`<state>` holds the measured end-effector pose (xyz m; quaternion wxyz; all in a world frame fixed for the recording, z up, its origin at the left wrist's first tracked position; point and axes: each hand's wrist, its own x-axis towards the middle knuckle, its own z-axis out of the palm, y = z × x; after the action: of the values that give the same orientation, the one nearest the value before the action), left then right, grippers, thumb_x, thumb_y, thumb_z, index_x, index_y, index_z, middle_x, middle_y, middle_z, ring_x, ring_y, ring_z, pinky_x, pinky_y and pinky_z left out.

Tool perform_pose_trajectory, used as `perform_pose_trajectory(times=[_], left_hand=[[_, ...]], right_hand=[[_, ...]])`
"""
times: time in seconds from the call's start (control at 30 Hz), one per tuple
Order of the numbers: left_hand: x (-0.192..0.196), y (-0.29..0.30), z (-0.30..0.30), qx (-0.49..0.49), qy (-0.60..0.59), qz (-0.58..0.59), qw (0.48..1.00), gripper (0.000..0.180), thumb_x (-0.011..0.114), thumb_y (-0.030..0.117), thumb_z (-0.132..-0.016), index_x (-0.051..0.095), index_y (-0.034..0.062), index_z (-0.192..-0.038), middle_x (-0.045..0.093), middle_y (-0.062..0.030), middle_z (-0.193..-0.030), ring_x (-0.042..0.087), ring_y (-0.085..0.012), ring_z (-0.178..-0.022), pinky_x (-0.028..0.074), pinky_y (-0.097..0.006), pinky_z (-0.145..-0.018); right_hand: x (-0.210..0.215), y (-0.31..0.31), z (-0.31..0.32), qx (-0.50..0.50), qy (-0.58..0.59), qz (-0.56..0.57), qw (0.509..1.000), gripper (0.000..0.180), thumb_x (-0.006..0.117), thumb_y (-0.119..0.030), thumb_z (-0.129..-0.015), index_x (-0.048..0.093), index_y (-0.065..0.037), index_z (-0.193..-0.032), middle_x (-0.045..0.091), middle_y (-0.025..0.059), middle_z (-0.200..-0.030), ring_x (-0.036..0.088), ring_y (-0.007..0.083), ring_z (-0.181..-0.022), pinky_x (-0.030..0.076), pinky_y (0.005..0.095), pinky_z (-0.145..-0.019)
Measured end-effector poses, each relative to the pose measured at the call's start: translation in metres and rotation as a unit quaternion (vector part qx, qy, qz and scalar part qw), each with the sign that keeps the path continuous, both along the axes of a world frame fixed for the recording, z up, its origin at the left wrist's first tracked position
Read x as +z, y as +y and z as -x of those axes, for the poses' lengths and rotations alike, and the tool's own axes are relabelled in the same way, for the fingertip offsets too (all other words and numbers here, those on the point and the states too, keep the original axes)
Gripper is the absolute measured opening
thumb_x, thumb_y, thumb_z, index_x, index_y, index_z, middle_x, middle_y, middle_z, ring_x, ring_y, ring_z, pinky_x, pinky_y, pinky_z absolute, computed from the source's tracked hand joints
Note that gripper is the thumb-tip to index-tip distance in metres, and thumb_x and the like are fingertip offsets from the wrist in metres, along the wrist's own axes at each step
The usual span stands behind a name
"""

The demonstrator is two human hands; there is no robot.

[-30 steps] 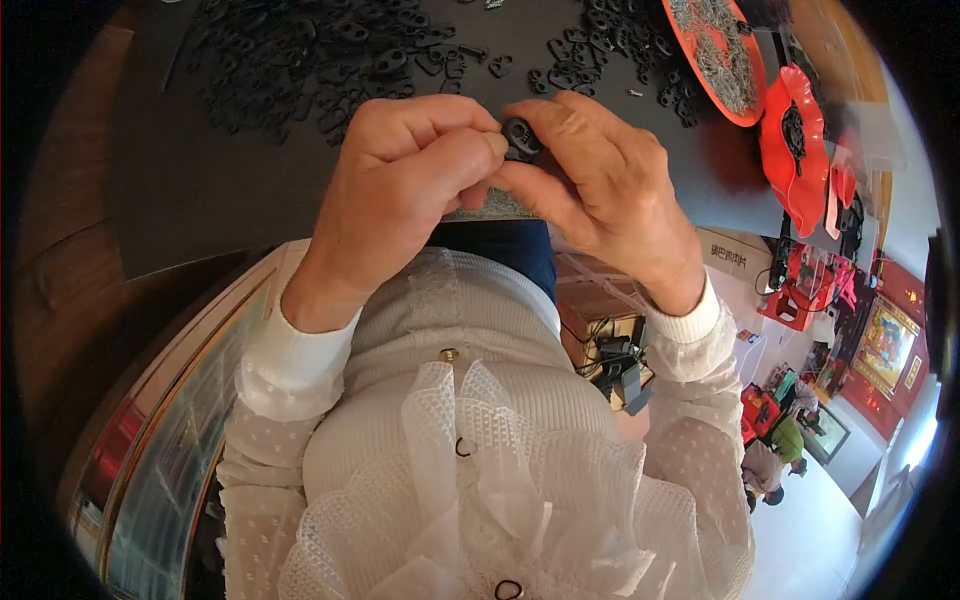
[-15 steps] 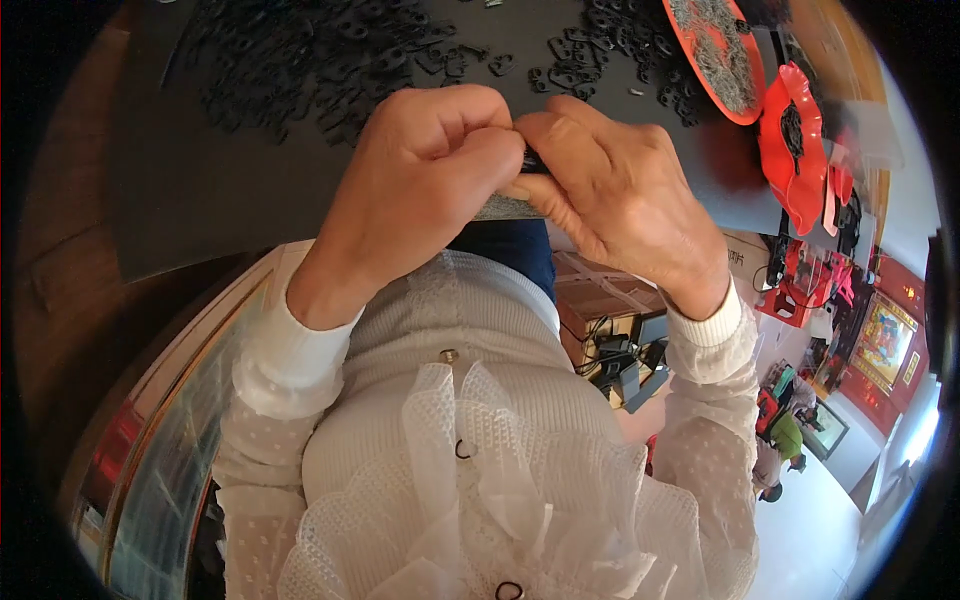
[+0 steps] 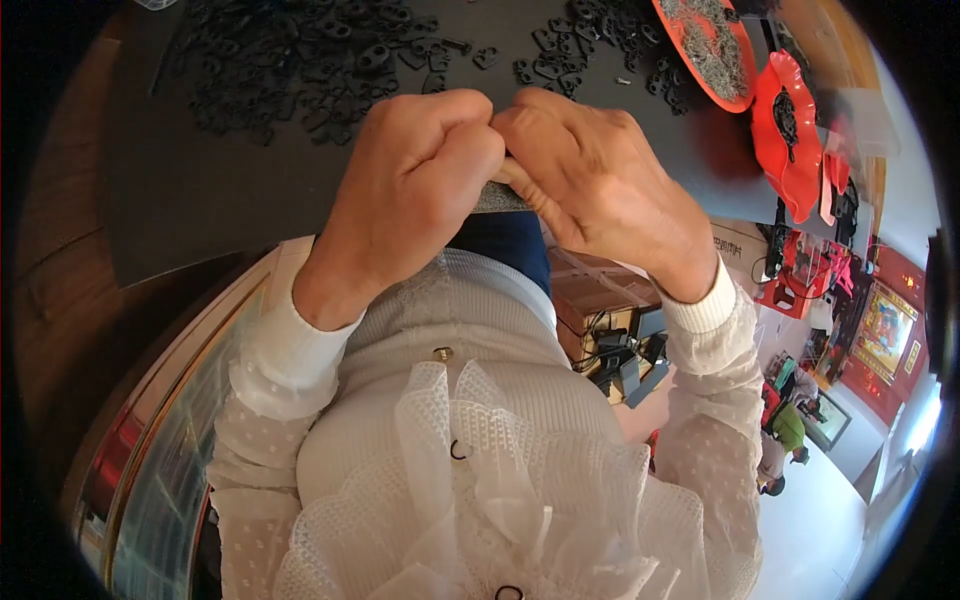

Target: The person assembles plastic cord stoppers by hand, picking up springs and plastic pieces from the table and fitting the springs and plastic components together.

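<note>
Both hands have closed tighter since the earlier frame; the small black part seen between them then is now hidden. Left hand [image 3: 405, 190] and right hand [image 3: 595, 180] press knuckle to knuckle over the dark mat [image 3: 200, 190]. Loose black parts [image 3: 300, 60] lie at 11 o'clock, red dishes [image 3: 785, 130] at 2 o'clock.

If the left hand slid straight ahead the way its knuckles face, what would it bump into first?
Probably the pile of small black parts on the dark mat, just beyond the left hand. Depth is hard to judge, so it may pass above them.
</note>
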<state>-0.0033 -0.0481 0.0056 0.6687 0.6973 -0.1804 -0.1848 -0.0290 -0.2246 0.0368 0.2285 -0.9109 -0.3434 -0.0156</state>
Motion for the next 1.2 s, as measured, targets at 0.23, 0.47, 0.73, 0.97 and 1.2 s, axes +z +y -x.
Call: perform_pose_trajectory(times=[0.23, 0.47, 0.73, 0.97, 1.2], left_hand=[[0.000, 0.001, 0.002, 0.000, 0.055, 0.038, 0.998, 0.023, 0.048, 0.008, -0.080, 0.040, 0.0002, -0.060, 0.032, -0.0016, -0.052, 0.031, -0.0071, -0.050, 0.026, -0.029, -0.045], [0.004, 0.000, 0.002, -0.025, 0.098, 0.049, 0.994, 0.022, 0.049, 0.009, -0.084, 0.042, 0.0015, -0.064, 0.038, 0.0008, -0.054, 0.033, -0.0062, -0.053, 0.028, -0.027, -0.047], [-0.003, 0.007, 0.002, -0.059, 0.003, 0.038, 0.998, 0.032, 0.049, 0.018, -0.094, 0.043, 0.0025, -0.066, 0.035, 0.0022, -0.055, 0.031, -0.0054, -0.053, 0.026, -0.026, -0.046], [-0.004, 0.002, 0.005, -0.048, -0.014, 0.031, 0.998, 0.031, 0.056, 0.013, -0.090, 0.043, 0.0025, -0.064, 0.035, 0.0024, -0.053, 0.030, -0.0046, -0.052, 0.026, -0.025, -0.044], [-0.005, 0.007, 0.005, -0.045, -0.069, -0.008, 0.997, 0.025, 0.059, 0.009, -0.083, 0.045, 0.0009, -0.063, 0.039, -0.0015, -0.050, 0.033, -0.0064, -0.048, 0.029, -0.026, -0.043]], right_hand=[[-0.006, -0.009, 0.008, -0.057, 0.106, -0.199, 0.973, 0.025, 0.055, -0.023, -0.092, 0.054, 0.002, -0.089, 0.054, 0.0138, -0.073, 0.055, 0.0304, -0.062, 0.043, 0.0370, -0.055], [-0.007, -0.003, 0.017, -0.151, 0.305, -0.295, 0.893, 0.026, 0.052, -0.023, -0.096, 0.055, 0.002, -0.087, 0.047, 0.0116, -0.063, 0.045, 0.0193, -0.057, 0.040, 0.0334, -0.055], [0.019, -0.059, 0.035, -0.326, 0.162, -0.357, 0.860, 0.018, 0.055, -0.019, -0.092, 0.061, -0.002, -0.091, 0.053, -0.0041, -0.068, 0.046, 0.0055, -0.062, 0.037, 0.0225, -0.052], [0.044, -0.212, 0.029, -0.539, -0.177, 0.188, 0.802, 0.036, 0.058, -0.029, -0.093, 0.058, 0.004, -0.106, 0.064, 0.0121, -0.083, 0.058, 0.0134, -0.074, 0.046, 0.0275, -0.068], [0.024, -0.095, 0.014, -0.419, 0.026, -0.071, 0.905, 0.018, 0.058, -0.011, -0.089, 0.058, 0.001, -0.103, 0.064, 0.0154, -0.095, 0.063, 0.0252, -0.085, 0.049, 0.0340, -0.074]])
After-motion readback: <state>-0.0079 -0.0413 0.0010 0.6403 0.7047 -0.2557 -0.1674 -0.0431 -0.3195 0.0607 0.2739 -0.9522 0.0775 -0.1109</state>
